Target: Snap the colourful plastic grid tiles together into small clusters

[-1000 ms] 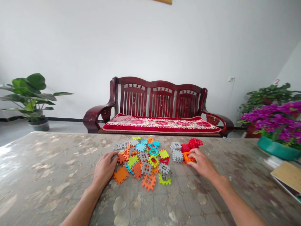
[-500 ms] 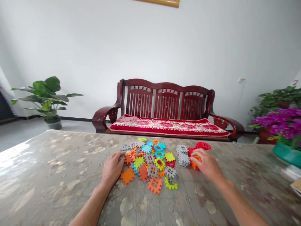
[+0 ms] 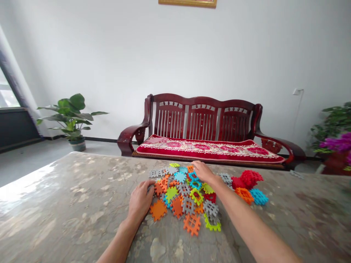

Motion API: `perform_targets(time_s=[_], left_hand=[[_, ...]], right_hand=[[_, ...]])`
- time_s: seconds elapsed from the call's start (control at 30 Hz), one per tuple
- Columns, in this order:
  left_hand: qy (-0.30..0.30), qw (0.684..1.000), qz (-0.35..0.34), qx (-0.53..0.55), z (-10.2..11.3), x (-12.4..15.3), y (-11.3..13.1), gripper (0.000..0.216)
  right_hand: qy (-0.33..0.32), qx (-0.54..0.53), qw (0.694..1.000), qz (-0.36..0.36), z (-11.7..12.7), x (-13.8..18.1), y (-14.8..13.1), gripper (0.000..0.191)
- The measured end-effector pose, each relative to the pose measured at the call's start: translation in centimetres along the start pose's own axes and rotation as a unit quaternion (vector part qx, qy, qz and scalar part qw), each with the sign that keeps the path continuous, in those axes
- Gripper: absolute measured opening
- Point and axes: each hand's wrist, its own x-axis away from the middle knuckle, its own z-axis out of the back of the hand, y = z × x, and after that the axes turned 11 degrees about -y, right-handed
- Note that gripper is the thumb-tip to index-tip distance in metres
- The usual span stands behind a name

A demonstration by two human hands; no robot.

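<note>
Interlocking plastic tiles in orange, lime, blue, grey and red lie in a loose pile (image 3: 188,205) on the table. My left hand (image 3: 140,200) rests at the pile's left edge, fingers stretched and touching an orange tile (image 3: 159,189). My right hand (image 3: 205,172) reaches over the back of the pile, fingers apart and curved down beside a small orange tile (image 3: 190,168) and blue tiles (image 3: 194,176). Its thumb is hidden. To the right stand neat stacks: grey tiles (image 3: 226,178), partly behind my forearm, red tiles (image 3: 251,179), orange tiles (image 3: 244,195) and blue tiles (image 3: 259,196).
A patterned cover lies over the table (image 3: 90,204). Behind it stands a dark wooden bench (image 3: 203,117) with a red floral cushion (image 3: 211,149). A lone grey tile (image 3: 296,174) lies far right. Potted plants (image 3: 72,117) stand at both sides.
My right hand has left the orange stack and moved left to the back of the pile. A blue stack now shows at the right. My left hand stays put; the view has turned left.
</note>
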Motion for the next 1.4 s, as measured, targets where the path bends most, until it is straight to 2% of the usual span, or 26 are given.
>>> perform_targets(time_s=[0.2, 0.4, 0.47, 0.63, 0.77, 0.9, 1.07, 1.2, 1.3, 1.4], left_hand=[[0.004, 1.0, -0.003, 0.0, -0.3, 0.0, -0.3, 0.029], [0.005, 1.0, -0.002, 0.002, -0.3, 0.1, -0.2, 0.028], [0.003, 1.0, -0.002, 0.003, -0.3, 0.1, -0.1, 0.029], [-0.002, 1.0, 0.006, 0.001, -0.1, 0.2, 0.2, 0.029], [-0.006, 1.0, 0.012, -0.005, 0.0, 0.2, 0.3, 0.03], [-0.009, 1.0, 0.016, -0.007, 0.1, 0.1, 0.4, 0.031], [-0.015, 1.0, 0.008, -0.011, 0.2, 0.0, 0.2, 0.032], [-0.008, 1.0, 0.001, -0.022, 0.1, -0.1, 0.1, 0.033], [-0.01, 0.999, 0.002, -0.03, 0.1, -0.2, 0.0, 0.035], [-0.007, 0.999, 0.001, -0.037, 0.0, -0.3, -0.3, 0.035]], right_hand=[[-0.058, 0.02, 0.998, 0.0, -1.5, -4.0, -0.3, 0.045], [-0.091, 0.022, 0.995, -0.016, -1.5, -3.7, 0.3, 0.026], [-0.077, 0.018, 0.996, -0.035, -1.3, -3.2, 0.4, 0.026], [-0.009, -0.016, 0.996, -0.083, -1.1, -2.4, 0.9, 0.042], [0.048, -0.071, 0.992, -0.096, -1.0, -1.8, 1.4, 0.021], [0.107, -0.144, 0.981, -0.078, -0.4, -0.8, 1.6, 0.019], [0.181, -0.236, 0.954, -0.047, 2.0, 2.4, 2.9, 0.027], [0.222, -0.261, 0.938, -0.046, 4.1, 7.9, 5.8, 0.034], [0.271, -0.258, 0.925, -0.068, 4.4, 12.3, 8.5, 0.035], [0.271, -0.293, 0.911, -0.106, 3.7, 15.4, 10.6, 0.037]])
